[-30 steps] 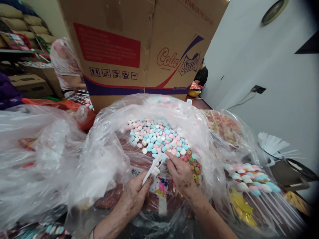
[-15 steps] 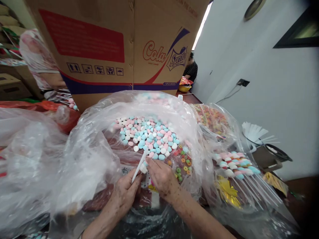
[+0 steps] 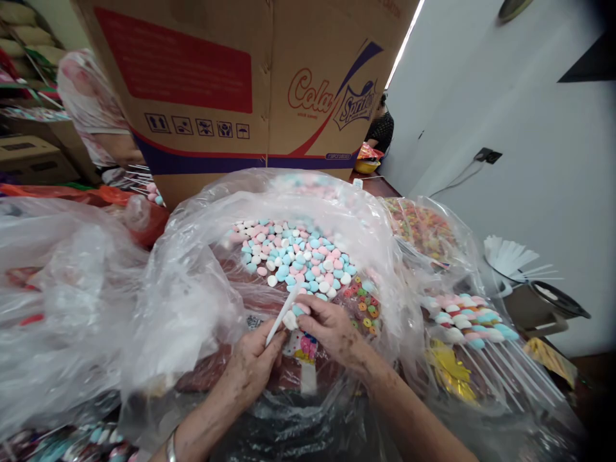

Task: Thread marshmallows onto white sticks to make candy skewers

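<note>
A big clear plastic bag (image 3: 202, 289) lies open before me, with a heap of pink, blue and white marshmallow sweets (image 3: 293, 260) inside. My left hand (image 3: 253, 366) is closed round a white stick (image 3: 282, 317) that points up into the bag. A white sweet (image 3: 290, 320) sits on that stick. My right hand (image 3: 332, 330) pinches a pink and blue sweet (image 3: 301, 310) against the stick's upper end. Coloured ring sweets (image 3: 366, 308) lie just right of my right hand.
A large cardboard box (image 3: 240, 90) stands behind the bag. Finished sweet skewers (image 3: 469, 321) lie in plastic at the right, beside a bag of ring sweets (image 3: 423, 228) and white sticks (image 3: 510, 256). Crumpled plastic (image 3: 62, 301) fills the left. Two other people (image 3: 96, 115) work beyond.
The view shifted down then back a little. My right hand has gone from the heap to the stick tip and now presses a sweet there. My left hand keeps hold of the stick.
</note>
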`<state>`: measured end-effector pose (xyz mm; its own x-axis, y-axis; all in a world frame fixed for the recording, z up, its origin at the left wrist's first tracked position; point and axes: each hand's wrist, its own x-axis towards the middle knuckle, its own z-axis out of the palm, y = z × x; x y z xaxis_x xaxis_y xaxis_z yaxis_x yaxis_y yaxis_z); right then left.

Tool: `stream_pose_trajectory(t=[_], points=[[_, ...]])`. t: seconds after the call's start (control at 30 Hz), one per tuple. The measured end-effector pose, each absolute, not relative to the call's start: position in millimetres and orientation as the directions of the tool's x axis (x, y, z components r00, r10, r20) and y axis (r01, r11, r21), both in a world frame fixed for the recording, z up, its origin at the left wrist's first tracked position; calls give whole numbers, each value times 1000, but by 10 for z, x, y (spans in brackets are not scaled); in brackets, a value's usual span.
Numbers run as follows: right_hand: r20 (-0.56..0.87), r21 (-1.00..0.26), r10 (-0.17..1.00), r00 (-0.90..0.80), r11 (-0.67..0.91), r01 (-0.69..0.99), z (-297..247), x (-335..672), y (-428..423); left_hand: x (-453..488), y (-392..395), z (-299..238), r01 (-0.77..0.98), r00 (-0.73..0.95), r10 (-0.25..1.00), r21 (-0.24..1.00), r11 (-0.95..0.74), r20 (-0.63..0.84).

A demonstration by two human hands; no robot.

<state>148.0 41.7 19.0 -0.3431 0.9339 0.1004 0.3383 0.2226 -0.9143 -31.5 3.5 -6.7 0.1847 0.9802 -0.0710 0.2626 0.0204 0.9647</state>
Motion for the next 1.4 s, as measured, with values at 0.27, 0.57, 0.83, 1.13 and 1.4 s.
stream_pose_trajectory(t=[0.27, 0.57, 0.83, 1.13, 1.4], points=[[-34, -997, 999, -39, -30, 78, 206, 1359, 405, -323, 34, -55, 308, 200, 974, 951, 37, -103], [-57, -988, 988, 141, -36, -152, 153, 1419, 455, -312, 41, -21, 284, 217, 971, 958, 39, -104], [26, -998, 989, 143, 33, -47, 145, 1571, 544, -325, 34, -75, 294, 209, 974, 956, 23, -88], [204, -935, 960, 190, 134, 327, 236, 1861, 584, -320, 50, -140, 202, 122, 985, 975, 92, -118], [327, -501, 865, -381, 500, 706, 47, 1581, 437, -333, 74, -225, 178, 94, 990, 980, 89, -107]])
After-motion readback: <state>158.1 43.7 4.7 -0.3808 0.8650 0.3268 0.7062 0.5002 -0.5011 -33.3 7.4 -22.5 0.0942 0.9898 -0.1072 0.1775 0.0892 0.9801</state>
